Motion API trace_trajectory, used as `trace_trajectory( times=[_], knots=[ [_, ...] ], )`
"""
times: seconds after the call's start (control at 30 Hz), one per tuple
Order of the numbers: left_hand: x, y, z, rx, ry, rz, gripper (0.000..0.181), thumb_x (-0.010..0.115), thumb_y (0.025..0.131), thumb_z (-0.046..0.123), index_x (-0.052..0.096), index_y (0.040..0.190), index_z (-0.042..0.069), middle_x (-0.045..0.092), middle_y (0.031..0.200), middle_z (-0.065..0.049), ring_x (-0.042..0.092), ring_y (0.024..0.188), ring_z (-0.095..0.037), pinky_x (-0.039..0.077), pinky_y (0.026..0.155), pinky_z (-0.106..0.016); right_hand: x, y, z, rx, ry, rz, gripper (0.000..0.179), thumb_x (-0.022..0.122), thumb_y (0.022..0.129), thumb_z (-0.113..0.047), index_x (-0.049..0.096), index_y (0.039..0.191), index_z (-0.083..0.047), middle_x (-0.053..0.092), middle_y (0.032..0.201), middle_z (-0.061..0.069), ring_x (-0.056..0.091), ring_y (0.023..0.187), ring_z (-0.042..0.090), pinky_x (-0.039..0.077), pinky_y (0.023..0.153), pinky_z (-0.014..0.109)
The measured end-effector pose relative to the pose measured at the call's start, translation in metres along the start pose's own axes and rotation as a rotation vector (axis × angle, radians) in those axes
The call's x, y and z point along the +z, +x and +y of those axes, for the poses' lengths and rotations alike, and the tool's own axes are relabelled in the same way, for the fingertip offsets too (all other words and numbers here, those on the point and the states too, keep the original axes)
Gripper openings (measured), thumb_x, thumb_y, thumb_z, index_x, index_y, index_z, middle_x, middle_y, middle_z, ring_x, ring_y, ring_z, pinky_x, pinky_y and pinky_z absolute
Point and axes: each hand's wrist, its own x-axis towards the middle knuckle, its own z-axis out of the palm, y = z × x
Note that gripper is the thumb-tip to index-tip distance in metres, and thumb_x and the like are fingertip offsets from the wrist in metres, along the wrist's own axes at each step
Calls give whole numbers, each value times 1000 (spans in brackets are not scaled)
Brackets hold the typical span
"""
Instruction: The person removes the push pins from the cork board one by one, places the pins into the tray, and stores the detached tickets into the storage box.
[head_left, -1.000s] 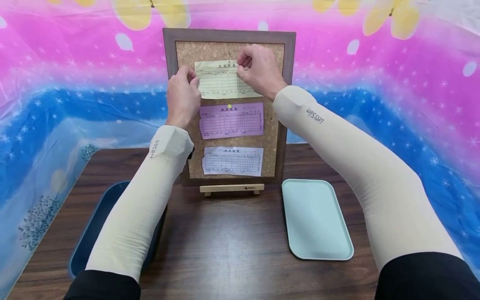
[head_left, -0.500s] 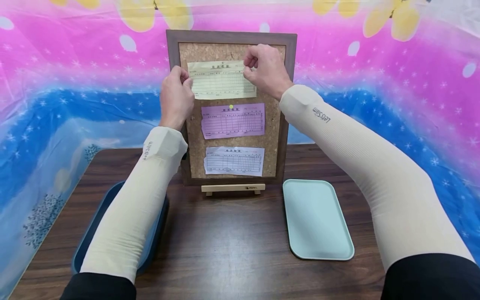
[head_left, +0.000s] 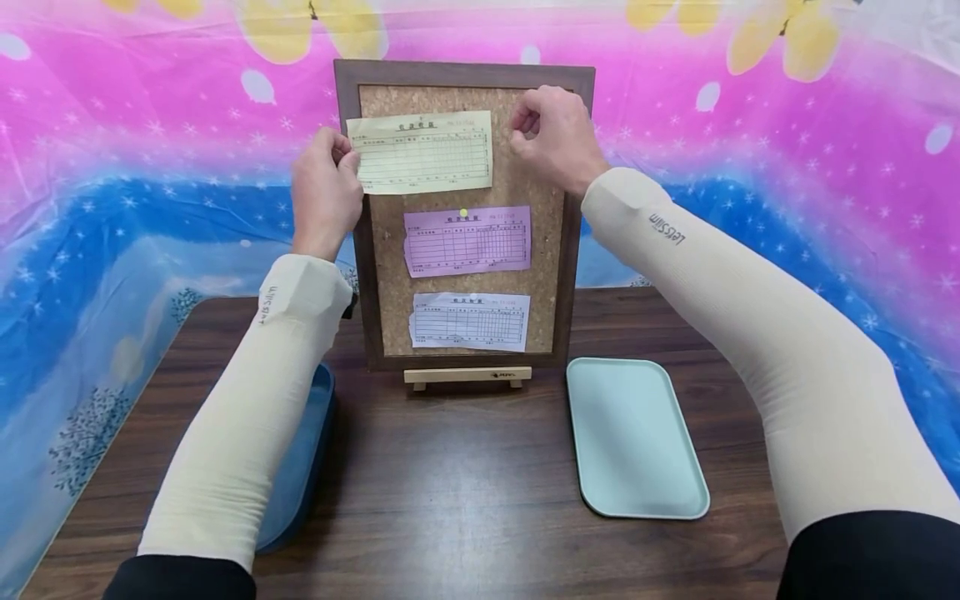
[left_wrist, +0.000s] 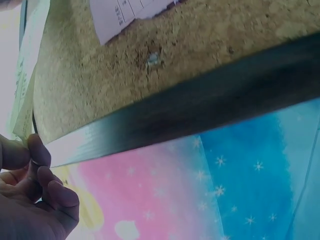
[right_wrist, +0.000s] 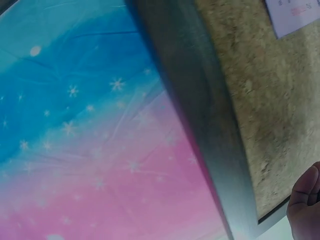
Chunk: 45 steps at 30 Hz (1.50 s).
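Note:
My left hand (head_left: 326, 193) pinches the left edge of a pale yellow receipt slip (head_left: 423, 154), which it holds in front of the upper cork board (head_left: 546, 250). In the left wrist view, thumb and finger grip a corner of that slip (left_wrist: 31, 65). To its right, my right hand (head_left: 561, 137) is raised at the board's upper right, thumb and fingers bent together; whether something small sits between the fingertips is hidden. Below hangs a purple receipt slip (head_left: 467, 243) under a yellow pushpin (head_left: 463, 213). Lower still is a white receipt slip (head_left: 470, 323).
The dark-framed board stands on a small wooden easel (head_left: 467, 376) on a brown wooden table (head_left: 450, 475). A light green tray (head_left: 637, 442) lies to the right. On the left, a dark blue tray (head_left: 300, 483) is partly under my left arm. A patterned cloth (head_left: 712, 167) hangs behind.
The yellow slip has shifted left with my left hand and now overlaps the frame's left side. My right hand has moved right, away from the slip.

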Motion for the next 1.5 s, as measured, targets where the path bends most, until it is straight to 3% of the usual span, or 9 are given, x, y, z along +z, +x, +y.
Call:
trace_trajectory(
  times=[0.4,0.9,1.13,1.5],
  knots=[
    [-24,-2,-12,-4,-4,4,25,38,102,28,48,111,7,50,94,-4,48,78,-18,38,65,-29,-4,-6,12,-53,10,0,8,58,83,-5,64,86,-2,59,87,6,51,84,18,39,82,29],
    [-61,-15,-32,75,58,104,24,41,101,24,51,107,2,54,94,-7,48,82,-19,35,67,-28,-10,-24,28,-89,1,-20,9,55,84,-4,63,86,-1,59,88,9,50,86,21,39,81,32],
    [-74,-19,-36,60,59,120,26,41,100,24,51,109,2,54,97,-5,47,81,-16,36,67,-27,-12,-27,32,-94,-3,-29,6,57,85,-5,62,86,-2,58,87,9,50,86,22,38,80,33],
    [-93,-29,-50,70,94,159,24,43,99,24,53,105,3,51,86,2,44,72,-10,34,63,-26,-16,-32,33,-94,6,-47,6,58,84,-4,63,86,-1,58,85,10,51,85,22,38,80,33]
  ],
)
